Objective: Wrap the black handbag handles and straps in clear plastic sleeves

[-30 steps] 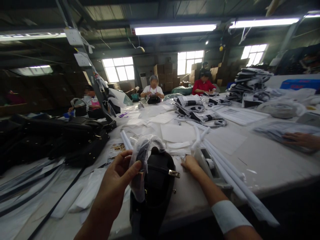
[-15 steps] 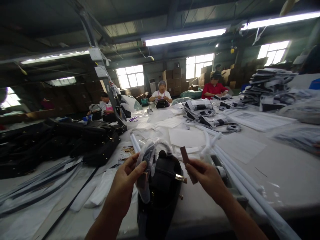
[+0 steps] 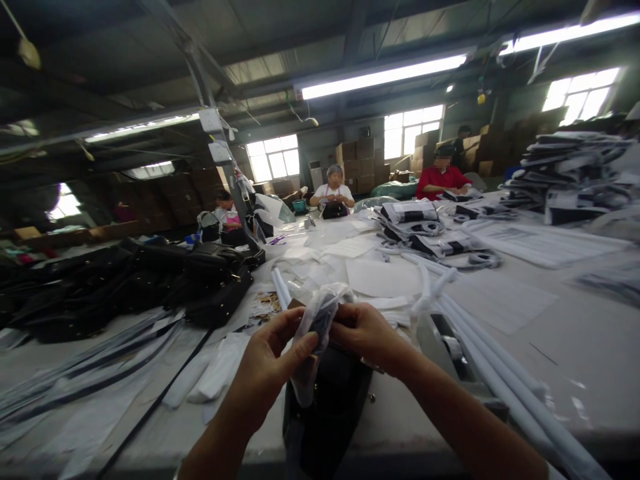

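Note:
A black bag stands at the table's front edge, its handle wrapped in clear plastic. My left hand is closed round the wrapped handle, thumb on the near side. Close against the handle's right side, my right hand has its fingers pinched together. A brown strip shows behind the handle near my left fingertips; its other end is hidden by the handle and my right fingers. Part of the bag's top lies under my right hand.
A grey tape dispenser and long white tubes lie at the right. Black bags are heaped at the left, near dark straps. Wrapped goods are stacked at the far right. Co-workers sit across the table.
My right hand has moved left with the brown strip, up to the wrapped handle. The strip now shows behind the handle. My left hand keeps its hold; the view has shifted slightly.

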`<state>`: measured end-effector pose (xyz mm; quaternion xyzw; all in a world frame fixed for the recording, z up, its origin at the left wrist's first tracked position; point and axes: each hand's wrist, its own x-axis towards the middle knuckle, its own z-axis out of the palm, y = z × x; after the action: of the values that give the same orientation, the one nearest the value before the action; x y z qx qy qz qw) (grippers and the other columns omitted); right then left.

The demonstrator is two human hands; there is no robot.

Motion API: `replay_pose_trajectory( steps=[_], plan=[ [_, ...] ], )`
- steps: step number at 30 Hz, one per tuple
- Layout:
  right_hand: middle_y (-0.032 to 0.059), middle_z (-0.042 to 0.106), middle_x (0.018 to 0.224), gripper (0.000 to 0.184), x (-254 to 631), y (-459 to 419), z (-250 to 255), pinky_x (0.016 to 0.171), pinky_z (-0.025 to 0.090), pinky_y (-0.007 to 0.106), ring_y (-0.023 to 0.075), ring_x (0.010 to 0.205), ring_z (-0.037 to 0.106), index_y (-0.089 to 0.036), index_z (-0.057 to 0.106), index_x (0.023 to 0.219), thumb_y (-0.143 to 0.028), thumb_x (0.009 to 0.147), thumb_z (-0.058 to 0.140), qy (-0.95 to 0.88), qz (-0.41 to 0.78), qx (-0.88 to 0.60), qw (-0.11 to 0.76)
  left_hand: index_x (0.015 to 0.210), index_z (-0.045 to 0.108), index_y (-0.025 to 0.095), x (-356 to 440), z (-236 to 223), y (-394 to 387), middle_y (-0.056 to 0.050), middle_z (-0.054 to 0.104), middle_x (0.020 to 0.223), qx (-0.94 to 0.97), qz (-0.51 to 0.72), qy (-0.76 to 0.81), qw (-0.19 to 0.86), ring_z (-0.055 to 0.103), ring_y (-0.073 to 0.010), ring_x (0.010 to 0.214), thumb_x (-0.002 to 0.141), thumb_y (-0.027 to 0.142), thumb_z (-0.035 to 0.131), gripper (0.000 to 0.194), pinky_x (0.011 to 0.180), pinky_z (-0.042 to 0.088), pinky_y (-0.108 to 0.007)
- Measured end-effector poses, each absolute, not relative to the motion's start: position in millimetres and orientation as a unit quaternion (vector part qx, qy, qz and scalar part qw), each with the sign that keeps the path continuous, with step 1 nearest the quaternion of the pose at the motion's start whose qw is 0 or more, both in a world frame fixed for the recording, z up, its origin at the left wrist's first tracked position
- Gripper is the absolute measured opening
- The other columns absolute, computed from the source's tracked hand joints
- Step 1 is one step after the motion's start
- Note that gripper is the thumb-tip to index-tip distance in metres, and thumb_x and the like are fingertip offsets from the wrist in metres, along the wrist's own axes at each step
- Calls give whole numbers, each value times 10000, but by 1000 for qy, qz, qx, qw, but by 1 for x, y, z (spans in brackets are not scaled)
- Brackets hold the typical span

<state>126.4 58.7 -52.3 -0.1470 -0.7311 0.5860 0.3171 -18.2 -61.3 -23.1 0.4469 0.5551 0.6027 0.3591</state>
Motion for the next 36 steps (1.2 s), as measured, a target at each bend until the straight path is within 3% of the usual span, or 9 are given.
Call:
replay_pose_trajectory(
  steps=[4, 10, 13, 16, 20, 23, 25, 29, 36],
  plan=[
    [-57, 453, 587, 339, 127, 55, -50, 495, 225, 218, 74, 542, 325, -162, 762, 934, -485, 855, 694, -662, 697, -117, 251, 1114, 695, 171, -24, -20, -65, -98, 751, 1087, 466, 586, 553, 366, 675, -297, 1073, 761, 354, 784, 408, 867, 537, -334],
    [44, 675, 868, 347, 138, 45, -42, 725, 417, 255, 147, 793, 569, -147, 747, 1031, -449, 867, 697, -632, 742, -77, 211, 1163, 686, 208, -34, -22, -72, -84, 730, 1114, 533, 542, 564, 322, 678, -269, 1052, 824, 332, 739, 366, 886, 540, -336],
    [38, 680, 809, 389, 135, 39, -38, 672, 414, 260, 150, 743, 575, -141, 753, 950, -513, 856, 686, -659, 700, -143, 236, 1125, 713, 218, -35, -24, -73, -80, 677, 1184, 550, 550, 559, 289, 662, -258, 1072, 820, 317, 743, 322, 899, 540, -320],
    [7, 656, 711, 401, 129, 33, -37, 586, 377, 241, 121, 640, 527, -137, 752, 832, -536, 819, 711, -675, 652, -206, 278, 1071, 712, 183, -31, -27, -73, -106, 589, 1273, 530, 577, 549, 292, 670, -250, 1026, 794, 321, 759, 313, 794, 569, -291],
    [-2, 674, 694, 363, 126, 29, -37, 580, 386, 240, 124, 628, 544, -156, 771, 841, -513, 824, 708, -667, 655, -197, 295, 1266, 526, 227, -22, -34, -71, -124, 626, 1231, 411, 648, 526, 367, 697, -182, 793, 720, 320, 817, 626, 616, 562, -258],
    [24, 729, 793, 343, 126, 29, -36, 657, 439, 264, 160, 709, 606, -167, 782, 916, -490, 837, 700, -671, 660, -175, 287, 1435, 345, 303, -16, -36, -71, -137, 559, 1367, 357, 698, 497, 372, 700, -208, 877, 634, 267, 872, 959, 685, 578, -303],
    [30, 736, 809, 341, 128, 29, -36, 684, 454, 268, 169, 739, 621, -162, 780, 914, -485, 846, 694, -684, 650, -169, 286, 1417, 421, 264, -15, -35, -72, -130, 604, 1323, 371, 691, 482, 391, 686, -241, 976, 664, 282, 856, 869, 759, 567, -316],
    [20, 723, 773, 345, 131, 31, -39, 638, 450, 240, 151, 707, 614, -154, 772, 872, -493, 835, 715, -683, 647, -192, 281, 1102, 683, 159, -15, -32, -75, -100, 733, 1041, 430, 634, 494, 412, 681, -245, 960, 768, 335, 783, 391, 748, 535, -269],
    [120, 753, 1005, 525, 136, 28, -60, 874, 527, 318, 212, 924, 689, -135, 784, 1003, -603, 901, 569, -428, 845, -154, 282, 1171, 666, 184, -17, -38, -75, -80, 732, 1004, 413, 657, 554, 303, 657, -274, 1016, 735, 335, 802, 481, 775, 538, -299]
  ],
)
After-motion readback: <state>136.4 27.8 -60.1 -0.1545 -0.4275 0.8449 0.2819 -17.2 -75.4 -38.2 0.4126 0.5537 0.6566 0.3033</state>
